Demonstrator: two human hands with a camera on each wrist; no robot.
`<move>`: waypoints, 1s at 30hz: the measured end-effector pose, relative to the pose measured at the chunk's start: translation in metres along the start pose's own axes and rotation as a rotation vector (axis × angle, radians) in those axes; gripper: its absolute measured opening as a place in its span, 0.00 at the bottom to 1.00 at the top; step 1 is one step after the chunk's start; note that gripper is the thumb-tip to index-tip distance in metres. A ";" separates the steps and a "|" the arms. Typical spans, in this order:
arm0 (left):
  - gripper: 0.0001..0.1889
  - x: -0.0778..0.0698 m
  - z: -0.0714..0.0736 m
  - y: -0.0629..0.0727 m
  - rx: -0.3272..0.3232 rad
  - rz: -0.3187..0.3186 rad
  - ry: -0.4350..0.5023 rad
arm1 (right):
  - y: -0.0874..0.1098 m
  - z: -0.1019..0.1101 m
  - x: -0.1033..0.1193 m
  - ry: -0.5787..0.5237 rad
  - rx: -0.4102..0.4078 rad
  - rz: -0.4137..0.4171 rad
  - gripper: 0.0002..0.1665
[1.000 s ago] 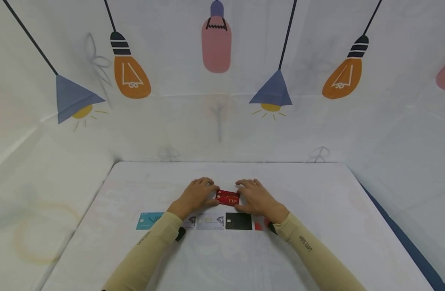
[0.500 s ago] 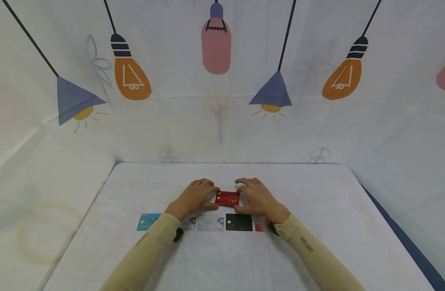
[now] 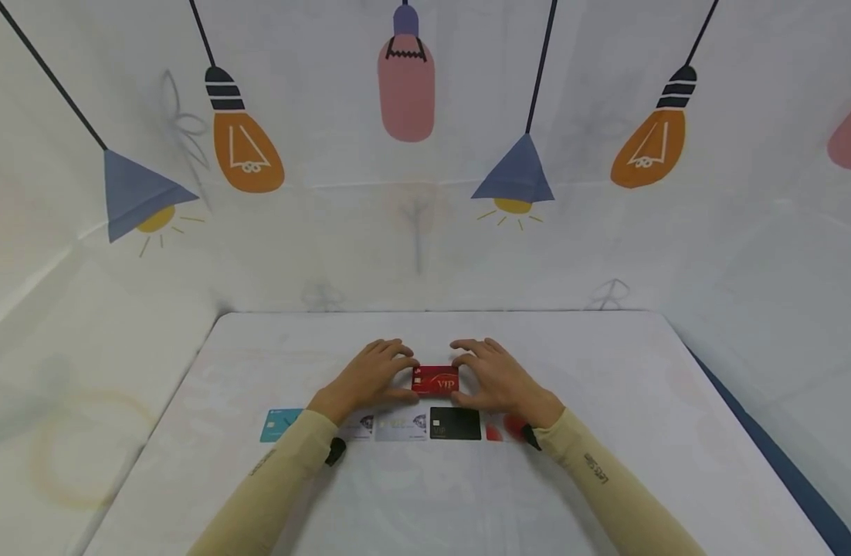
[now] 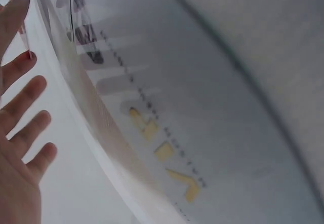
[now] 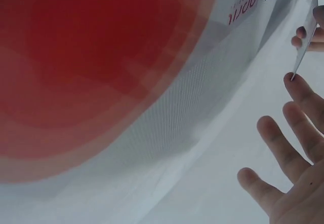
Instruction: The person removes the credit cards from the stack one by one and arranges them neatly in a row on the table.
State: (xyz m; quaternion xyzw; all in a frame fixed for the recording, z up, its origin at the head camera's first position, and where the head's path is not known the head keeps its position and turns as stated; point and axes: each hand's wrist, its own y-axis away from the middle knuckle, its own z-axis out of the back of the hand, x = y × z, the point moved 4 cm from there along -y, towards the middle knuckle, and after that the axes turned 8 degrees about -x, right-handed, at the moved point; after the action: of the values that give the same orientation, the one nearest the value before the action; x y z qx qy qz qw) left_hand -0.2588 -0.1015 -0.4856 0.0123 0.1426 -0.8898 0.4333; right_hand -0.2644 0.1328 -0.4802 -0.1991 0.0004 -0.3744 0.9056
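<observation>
A red VIP card (image 3: 435,381) is held up between both hands, just beyond a row of cards. On its left edge, the thumb and index finger of my left hand (image 3: 368,377) pinch it; the other fingers are spread. My right hand (image 3: 500,380) pinches the opposite edge the same way. From the right wrist, the red card (image 5: 307,41) appears nearly edge-on, apart from the table. In the left wrist view only a sliver of the red card (image 4: 24,34) shows beside my left hand (image 4: 17,138).
Along the row lie a teal card (image 3: 279,425), silvery cards (image 3: 401,425), a black card (image 3: 456,424) and a white card with red circles (image 3: 493,431). My forearms partly cover the row's ends. Beneath is a white table (image 3: 425,494), backed by a lamp-print cloth (image 3: 342,247).
The red card, slightly slanted before, now lies level. Both wrists have shifted a little outward, and more of the card with red circles shows. The grip stays the same.
</observation>
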 end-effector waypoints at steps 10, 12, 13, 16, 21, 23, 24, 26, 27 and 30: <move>0.30 -0.003 0.004 0.001 -0.122 -0.039 -0.018 | 0.006 0.007 0.001 -0.019 0.018 -0.028 0.32; 0.30 -0.004 0.004 0.001 -0.122 -0.035 -0.007 | 0.008 0.008 0.001 -0.027 0.011 -0.034 0.32; 0.30 -0.006 0.005 0.002 -0.124 -0.036 -0.002 | 0.009 0.009 0.000 -0.028 0.006 -0.034 0.32; 0.31 -0.010 0.006 0.003 -0.137 -0.044 0.003 | 0.012 0.013 0.000 -0.031 -0.012 -0.031 0.31; 0.33 -0.016 0.007 0.003 -0.151 -0.053 -0.014 | 0.017 0.019 -0.001 -0.011 -0.012 -0.038 0.31; 0.33 -0.019 0.008 0.003 -0.155 -0.058 -0.018 | 0.020 0.021 -0.001 -0.007 -0.009 -0.048 0.31; 0.33 -0.021 0.008 0.003 -0.159 -0.062 -0.021 | 0.022 0.023 0.000 -0.009 -0.008 -0.051 0.31; 0.33 -0.025 0.009 0.002 -0.167 -0.069 -0.028 | 0.025 0.025 0.000 -0.013 -0.008 -0.051 0.31; 0.33 -0.027 0.009 0.002 -0.172 -0.074 -0.034 | 0.027 0.027 0.000 -0.018 -0.009 -0.046 0.32; 0.32 -0.035 0.010 0.001 -0.179 -0.080 -0.031 | 0.034 0.030 -0.001 -0.031 -0.017 -0.031 0.32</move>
State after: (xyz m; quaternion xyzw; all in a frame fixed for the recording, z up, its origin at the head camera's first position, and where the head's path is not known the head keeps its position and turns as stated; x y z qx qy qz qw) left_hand -0.2355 -0.0782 -0.4712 -0.0460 0.2151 -0.8902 0.3989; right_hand -0.2375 0.1661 -0.4645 -0.2126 -0.0138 -0.3854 0.8978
